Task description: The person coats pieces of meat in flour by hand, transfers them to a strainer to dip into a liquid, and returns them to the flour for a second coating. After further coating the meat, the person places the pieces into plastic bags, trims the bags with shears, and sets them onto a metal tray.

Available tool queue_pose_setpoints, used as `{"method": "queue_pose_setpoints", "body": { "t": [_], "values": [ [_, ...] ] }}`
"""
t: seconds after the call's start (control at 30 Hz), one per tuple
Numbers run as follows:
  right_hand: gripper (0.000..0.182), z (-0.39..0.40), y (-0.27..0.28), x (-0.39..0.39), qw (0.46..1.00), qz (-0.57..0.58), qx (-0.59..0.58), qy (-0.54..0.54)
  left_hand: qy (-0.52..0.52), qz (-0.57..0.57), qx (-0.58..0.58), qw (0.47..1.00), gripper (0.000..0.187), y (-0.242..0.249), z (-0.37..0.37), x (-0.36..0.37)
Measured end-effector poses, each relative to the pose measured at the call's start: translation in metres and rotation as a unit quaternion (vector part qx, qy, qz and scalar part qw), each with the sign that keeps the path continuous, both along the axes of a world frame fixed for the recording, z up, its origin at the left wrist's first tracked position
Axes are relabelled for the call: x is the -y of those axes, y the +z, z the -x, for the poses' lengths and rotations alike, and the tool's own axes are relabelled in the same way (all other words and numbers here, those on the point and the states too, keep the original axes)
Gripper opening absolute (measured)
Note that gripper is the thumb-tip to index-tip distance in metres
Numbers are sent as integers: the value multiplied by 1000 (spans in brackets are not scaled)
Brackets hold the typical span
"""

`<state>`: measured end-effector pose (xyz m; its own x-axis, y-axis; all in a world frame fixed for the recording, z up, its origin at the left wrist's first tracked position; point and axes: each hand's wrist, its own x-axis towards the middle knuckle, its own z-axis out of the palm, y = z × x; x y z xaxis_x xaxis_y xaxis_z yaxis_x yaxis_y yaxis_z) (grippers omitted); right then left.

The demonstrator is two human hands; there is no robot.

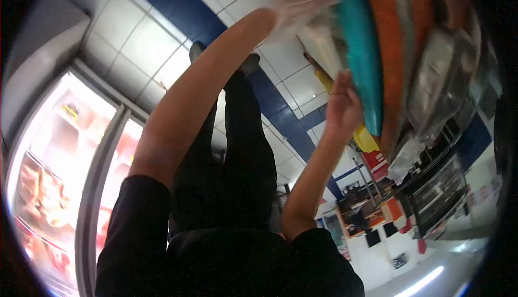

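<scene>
My left hand (305,5) reaches to the top of the head view, covered by a crinkled clear plastic bag (286,27); its fingers are blurred beneath the film. Lower and to the right, my right hand (344,105) has its fingers bent together, the fingertips at the lower end of a pale strip of plastic (326,46). Just beside those fingertips hangs a long turquoise bundle (359,48), with an orange one (380,38) behind it.
At left stands a lit glass-door display case (59,151) with reddish goods inside. Clear packaging (442,75) hangs at right. A yellow object (366,139) and a red box (375,164) sit below the bundles. White and blue tiles (151,43) cover the floor.
</scene>
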<state>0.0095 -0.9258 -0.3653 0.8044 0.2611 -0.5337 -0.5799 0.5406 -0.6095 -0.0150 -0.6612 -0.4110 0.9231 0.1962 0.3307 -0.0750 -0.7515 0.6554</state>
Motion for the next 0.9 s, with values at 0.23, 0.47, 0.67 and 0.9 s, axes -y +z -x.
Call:
{"method": "queue_pose_setpoints", "body": {
  "t": [0.23,0.47,0.67,0.9],
  "values": [
    [32,17,-15,2,962,233,142,15,-65,54,13,996,54,0,-39,-8],
    [35,-41,-80,12,385,752,375,380,-50,122,29,991,18,1,-28,-7],
    [34,-88,-102,4,462,732,411,286,-92,147,43,984,20,-14,-18,-7],
    [34,-174,-131,-44,527,690,439,232,-121,143,53,981,24,-29,-17,-9]
  ]
}}
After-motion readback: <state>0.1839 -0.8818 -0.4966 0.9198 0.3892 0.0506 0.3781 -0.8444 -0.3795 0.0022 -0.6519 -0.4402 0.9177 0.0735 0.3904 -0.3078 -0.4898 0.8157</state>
